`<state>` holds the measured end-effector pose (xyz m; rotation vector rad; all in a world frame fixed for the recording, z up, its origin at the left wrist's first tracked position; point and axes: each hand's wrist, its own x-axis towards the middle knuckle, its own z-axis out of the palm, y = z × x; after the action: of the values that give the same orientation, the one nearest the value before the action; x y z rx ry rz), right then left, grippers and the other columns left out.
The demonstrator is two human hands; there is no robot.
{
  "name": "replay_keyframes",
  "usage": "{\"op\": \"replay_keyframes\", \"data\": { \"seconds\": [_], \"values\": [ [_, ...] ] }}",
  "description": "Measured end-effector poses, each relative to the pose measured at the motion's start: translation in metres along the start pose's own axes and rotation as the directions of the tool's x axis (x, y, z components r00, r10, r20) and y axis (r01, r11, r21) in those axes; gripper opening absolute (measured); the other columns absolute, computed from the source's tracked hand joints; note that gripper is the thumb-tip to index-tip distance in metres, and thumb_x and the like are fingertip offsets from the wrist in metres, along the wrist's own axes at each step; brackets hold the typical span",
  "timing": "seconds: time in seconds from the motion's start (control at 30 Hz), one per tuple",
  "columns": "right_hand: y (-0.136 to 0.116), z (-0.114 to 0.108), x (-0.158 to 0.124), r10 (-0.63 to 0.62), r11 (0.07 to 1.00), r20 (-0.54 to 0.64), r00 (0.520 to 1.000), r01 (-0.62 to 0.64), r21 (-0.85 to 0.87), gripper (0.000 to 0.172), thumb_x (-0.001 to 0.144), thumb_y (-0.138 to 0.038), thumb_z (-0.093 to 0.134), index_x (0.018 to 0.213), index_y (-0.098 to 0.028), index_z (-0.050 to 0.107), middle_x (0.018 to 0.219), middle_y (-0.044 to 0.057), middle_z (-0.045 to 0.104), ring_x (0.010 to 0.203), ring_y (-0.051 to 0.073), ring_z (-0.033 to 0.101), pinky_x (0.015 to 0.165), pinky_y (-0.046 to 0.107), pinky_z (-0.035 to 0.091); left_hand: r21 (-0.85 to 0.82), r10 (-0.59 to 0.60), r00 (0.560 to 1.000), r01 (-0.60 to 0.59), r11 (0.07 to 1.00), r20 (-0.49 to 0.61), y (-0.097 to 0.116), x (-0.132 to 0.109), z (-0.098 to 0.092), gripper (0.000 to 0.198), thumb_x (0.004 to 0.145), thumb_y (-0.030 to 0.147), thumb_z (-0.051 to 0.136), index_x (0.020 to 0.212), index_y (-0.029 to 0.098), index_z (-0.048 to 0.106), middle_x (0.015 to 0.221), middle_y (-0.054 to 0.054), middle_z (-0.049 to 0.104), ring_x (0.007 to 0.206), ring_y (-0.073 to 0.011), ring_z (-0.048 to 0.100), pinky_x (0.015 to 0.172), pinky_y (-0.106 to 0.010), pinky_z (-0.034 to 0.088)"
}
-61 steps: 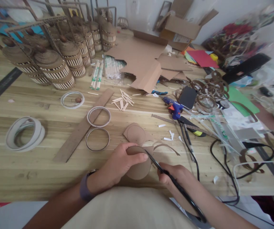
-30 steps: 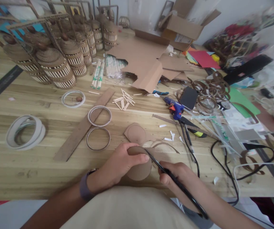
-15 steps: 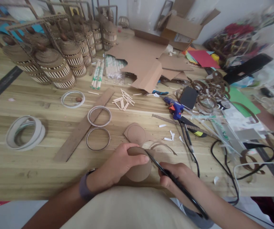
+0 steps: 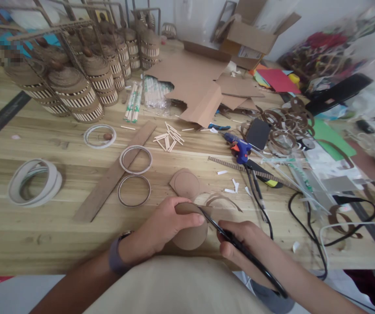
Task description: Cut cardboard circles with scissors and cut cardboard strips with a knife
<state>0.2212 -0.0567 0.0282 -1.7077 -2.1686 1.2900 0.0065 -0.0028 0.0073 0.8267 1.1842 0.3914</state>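
My left hand [image 4: 161, 226] pinches a round brown cardboard disc [image 4: 190, 237] just above the table's near edge, thumb on top of it. My right hand [image 4: 243, 242] is closed round the black handles of a pair of scissors [image 4: 230, 237], whose blades reach up-left to the disc's upper rim beside my thumb. A thin curved cardboard offcut [image 4: 222, 199] lies on the wood just beyond the blades. Another cardboard piece with a circle drawn on it [image 4: 185, 183] lies flat behind my hands.
Two thin rings [image 4: 135, 174] and a long cardboard strip [image 4: 115, 170] lie left of centre; a tape roll [image 4: 33, 181] at far left. A blue glue gun [image 4: 238, 148] with black cables [image 4: 305, 218] sits to the right. Woven lidded baskets [image 4: 76, 87] and cardboard sheets [image 4: 200, 87] fill the back.
The scissors and my right hand have shifted slightly along the disc's edge. The curved offcut has shifted a little. My left hand keeps its hold.
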Motion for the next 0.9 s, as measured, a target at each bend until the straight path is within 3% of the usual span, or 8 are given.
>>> {"op": "replay_keyframes", "data": {
  "seconds": [0.53, 0.8, 0.9],
  "values": [
    [0.0064, 0.0036, -0.0004, -0.037, 0.994, -0.001, 0.999, 0.036, 0.102, 0.069, 0.090, -0.084, 0.023, 0.066, -0.022, 0.039, 0.057, -0.005, 0.034, 0.051, 0.011, 0.032, 0.047, 0.027, 0.021, 0.002, -0.030, 1.000, 0.030, 1.000, -0.002, -0.0002, -0.0001, -0.0006, 0.065, 0.057, 0.046, 0.085, 0.113, 0.018, 0.065, 0.112, -0.007, 0.074, 0.110, -0.0304, 0.064, 0.086, -0.034, 0.048],
    [0.0023, 0.0060, 0.0005, 0.007, 0.981, -0.039, 0.999, 0.001, 0.195, 0.066, 0.092, -0.082, 0.025, 0.067, -0.022, 0.038, 0.060, -0.005, 0.032, 0.054, 0.012, 0.031, 0.049, 0.027, 0.023, -0.271, -0.011, 1.000, 0.013, 0.963, 0.008, -0.0042, 0.0061, 0.0053, 0.061, 0.057, 0.044, 0.085, 0.107, 0.017, 0.065, 0.103, -0.008, 0.074, 0.101, -0.0290, 0.066, 0.084, -0.035, 0.048],
    [0.0019, 0.0078, 0.0018, -0.006, 0.979, -0.038, 0.999, 0.013, 0.205, 0.067, 0.090, -0.084, 0.026, 0.067, -0.022, 0.039, 0.060, -0.005, 0.034, 0.054, 0.012, 0.030, 0.049, 0.027, 0.023, -0.259, -0.013, 0.999, 0.005, 0.966, -0.029, -0.0054, 0.0067, 0.0055, 0.060, 0.058, 0.047, 0.084, 0.107, 0.017, 0.065, 0.107, -0.010, 0.073, 0.104, -0.0301, 0.065, 0.085, -0.036, 0.048]
  ]
}}
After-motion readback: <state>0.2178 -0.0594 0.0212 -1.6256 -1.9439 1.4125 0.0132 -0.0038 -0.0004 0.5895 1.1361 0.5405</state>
